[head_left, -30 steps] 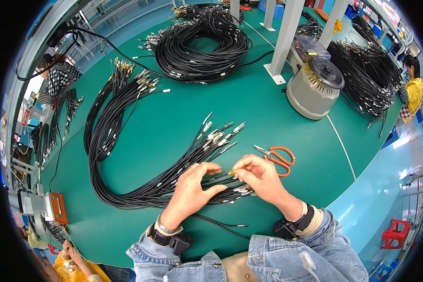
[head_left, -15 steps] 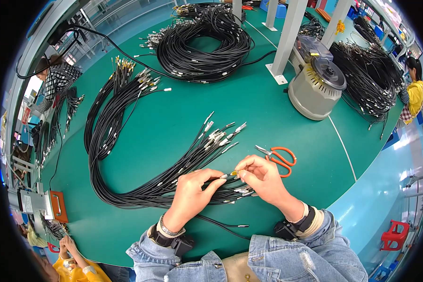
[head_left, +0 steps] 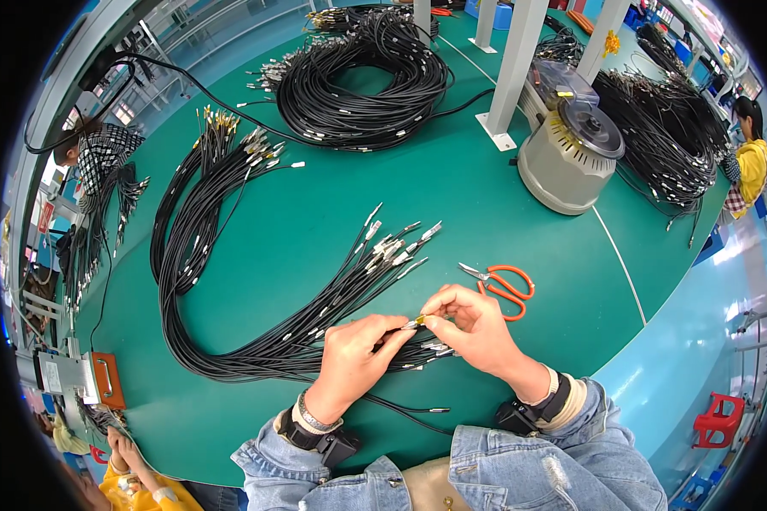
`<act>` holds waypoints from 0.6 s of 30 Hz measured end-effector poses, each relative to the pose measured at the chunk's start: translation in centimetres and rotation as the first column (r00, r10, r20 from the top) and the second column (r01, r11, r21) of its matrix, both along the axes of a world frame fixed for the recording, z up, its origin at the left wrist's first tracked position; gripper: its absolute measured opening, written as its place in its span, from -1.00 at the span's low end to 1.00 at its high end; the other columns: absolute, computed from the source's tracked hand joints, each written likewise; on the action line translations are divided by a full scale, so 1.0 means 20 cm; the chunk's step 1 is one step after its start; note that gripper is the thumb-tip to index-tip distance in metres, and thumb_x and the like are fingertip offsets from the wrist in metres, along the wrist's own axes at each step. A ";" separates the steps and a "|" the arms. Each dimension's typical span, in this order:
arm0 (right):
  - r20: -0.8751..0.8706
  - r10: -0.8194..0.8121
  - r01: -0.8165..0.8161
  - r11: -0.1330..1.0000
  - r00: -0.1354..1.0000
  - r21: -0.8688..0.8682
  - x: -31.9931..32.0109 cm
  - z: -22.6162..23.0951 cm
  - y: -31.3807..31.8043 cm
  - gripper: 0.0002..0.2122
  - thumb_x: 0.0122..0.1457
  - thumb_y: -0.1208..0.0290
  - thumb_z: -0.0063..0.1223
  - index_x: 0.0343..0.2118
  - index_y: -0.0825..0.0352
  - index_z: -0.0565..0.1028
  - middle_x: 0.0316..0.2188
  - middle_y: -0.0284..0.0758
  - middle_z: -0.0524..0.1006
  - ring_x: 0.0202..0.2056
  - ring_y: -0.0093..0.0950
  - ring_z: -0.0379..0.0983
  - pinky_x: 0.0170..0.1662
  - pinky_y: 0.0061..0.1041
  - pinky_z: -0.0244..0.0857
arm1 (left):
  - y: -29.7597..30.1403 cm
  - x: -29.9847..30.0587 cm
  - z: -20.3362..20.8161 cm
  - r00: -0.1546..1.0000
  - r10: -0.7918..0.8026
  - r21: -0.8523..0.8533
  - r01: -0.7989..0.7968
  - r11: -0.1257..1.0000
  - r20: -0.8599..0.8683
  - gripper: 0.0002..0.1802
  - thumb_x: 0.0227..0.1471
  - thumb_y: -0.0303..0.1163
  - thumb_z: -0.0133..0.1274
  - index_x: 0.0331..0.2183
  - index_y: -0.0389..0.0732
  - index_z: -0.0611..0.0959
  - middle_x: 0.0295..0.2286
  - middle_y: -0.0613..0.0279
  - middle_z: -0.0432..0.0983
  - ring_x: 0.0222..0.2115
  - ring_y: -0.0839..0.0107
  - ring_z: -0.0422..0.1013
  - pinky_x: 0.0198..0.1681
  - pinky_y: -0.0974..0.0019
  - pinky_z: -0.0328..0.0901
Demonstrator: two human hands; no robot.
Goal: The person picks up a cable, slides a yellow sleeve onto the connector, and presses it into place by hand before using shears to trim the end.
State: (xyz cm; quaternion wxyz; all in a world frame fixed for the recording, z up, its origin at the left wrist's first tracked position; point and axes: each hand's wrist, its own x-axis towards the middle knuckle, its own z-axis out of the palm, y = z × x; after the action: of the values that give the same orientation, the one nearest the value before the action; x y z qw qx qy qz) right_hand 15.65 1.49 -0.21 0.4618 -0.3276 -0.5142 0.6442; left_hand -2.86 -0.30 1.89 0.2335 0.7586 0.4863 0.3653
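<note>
Between my two hands is the end of a black cable [head_left: 412, 324] with a silver tip and a bit of yellow. My left hand [head_left: 355, 351] pinches the cable just behind that end. From the other side, the thumb and fingers of my right hand [head_left: 471, 327] close on the yellow part. Under and beyond my hands lies a curved bundle of black cables [head_left: 198, 353], its white-tagged ends fanned out in front of me. Scissors with orange handles [head_left: 509, 289] lie partly spread just beyond my right hand.
A large coil of black cables [head_left: 307, 98] lies at the back, near a grey post [head_left: 513, 77]. A round grey machine [head_left: 562, 166] stands at the right on the green table [head_left: 332, 204]. More cables [head_left: 665, 145] lie far right. Co-workers sit at the left and right.
My hands have drawn slightly closer together at the cable end, the right moving a little leftward. The whole view has shifted slightly. Both hands keep their pinch.
</note>
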 end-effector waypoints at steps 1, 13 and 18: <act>0.026 0.007 -0.008 1.000 1.000 0.013 0.00 0.00 0.00 -0.90 0.10 0.64 0.01 -0.30 0.44 0.44 -0.37 -0.37 0.45 -0.29 -0.61 0.37 -0.19 -0.60 0.28 | 0.00 0.00 0.00 1.000 0.008 -0.023 -0.007 1.000 0.016 -0.85 -0.15 -0.51 0.23 -0.44 -0.27 0.60 -0.55 0.17 0.56 -0.58 0.45 0.51 -0.55 0.46 0.38; 0.083 0.014 -0.019 0.998 0.996 0.062 0.01 0.01 0.00 -0.90 0.08 0.66 0.03 -0.32 0.45 0.45 -0.38 -0.33 0.45 -0.31 -0.58 0.40 -0.19 -0.58 0.30 | -0.01 0.03 0.00 0.991 0.033 -0.073 -0.024 0.997 0.127 -0.85 -0.19 -0.56 0.24 -0.45 -0.30 0.61 -0.56 0.16 0.56 -0.56 0.44 0.52 -0.52 0.47 0.38; 0.073 0.009 -0.011 1.000 0.997 0.020 0.01 0.01 0.00 -0.91 0.08 0.65 0.03 -0.32 0.45 0.45 -0.37 -0.33 0.46 -0.30 -0.59 0.40 -0.19 -0.58 0.30 | -0.02 0.03 -0.03 0.993 0.038 -0.060 -0.031 0.998 0.109 -0.85 -0.18 -0.55 0.25 -0.45 -0.29 0.61 -0.57 0.19 0.56 -0.61 0.48 0.48 -0.56 0.49 0.34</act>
State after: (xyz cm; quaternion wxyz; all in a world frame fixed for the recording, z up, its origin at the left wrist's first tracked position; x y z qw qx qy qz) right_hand 15.78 1.39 0.09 0.4428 -0.3437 -0.5390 0.6288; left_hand -2.28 -0.62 1.34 0.2754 0.7218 0.4962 0.3962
